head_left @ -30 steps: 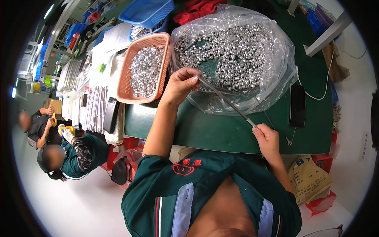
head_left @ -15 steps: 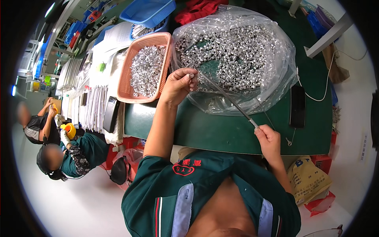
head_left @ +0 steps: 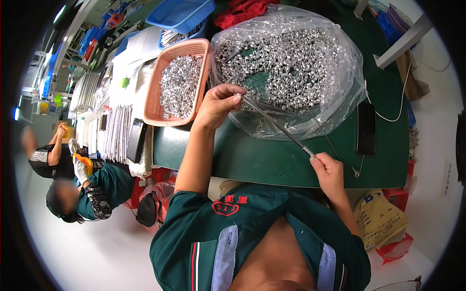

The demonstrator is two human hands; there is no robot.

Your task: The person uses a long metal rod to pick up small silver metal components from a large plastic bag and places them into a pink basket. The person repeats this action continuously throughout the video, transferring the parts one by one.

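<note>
A thin metal rod [head_left: 276, 125] slants across the front of the table. My right hand [head_left: 330, 173] is closed around its near end, which has a lighter, thicker section. At the far tip, my left hand [head_left: 221, 104] pinches a small silver metal sleeve, mostly covered by thumb and fingertips, with the rod's tip touching or very near it. Beyond, a clear plastic bag [head_left: 340, 97] lies spread open, heaped with many small silver sleeves [head_left: 301, 72]. Left of it stands a pink basket [head_left: 150, 104] holding similar sleeves [head_left: 180, 87].
A black phone [head_left: 366, 130] lies on the right of the green table [head_left: 272, 167], a dark phone-like object [head_left: 137, 140] on the left. Blue baskets [head_left: 182, 14] and stacked papers [head_left: 116, 133] stand beyond. At far left, two people work, one with a yellow tape roll [head_left: 85, 164].
The rod's tip and my left fingers have come together; earlier the sleeve was held apart from the tip. My right hand has shifted slightly left. The co-workers' hands have moved.
</note>
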